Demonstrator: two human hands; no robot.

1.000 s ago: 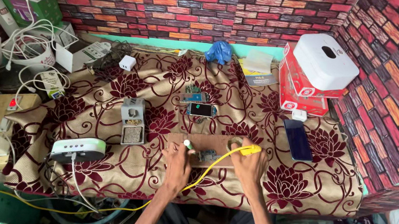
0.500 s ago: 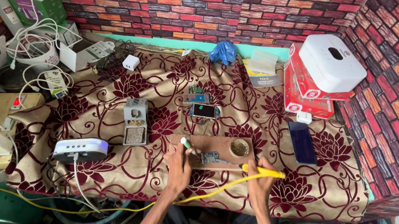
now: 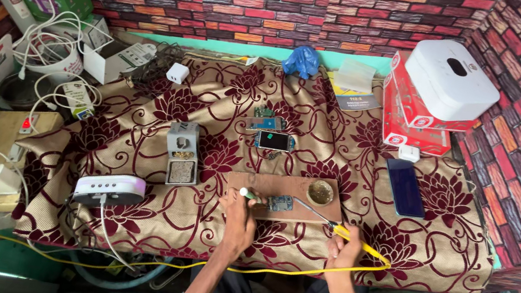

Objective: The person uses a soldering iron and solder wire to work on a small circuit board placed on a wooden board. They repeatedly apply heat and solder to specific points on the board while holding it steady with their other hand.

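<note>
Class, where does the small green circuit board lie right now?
In the head view the small green circuit board lies on the wooden board at front centre, between the left hand and the right hand.

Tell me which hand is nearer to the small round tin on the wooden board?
Right. The right hand, holding a yellow-handled soldering iron, sits just below the round tin. The left hand is farther off, at the wooden board's left end, beside the small circuit board.
</note>
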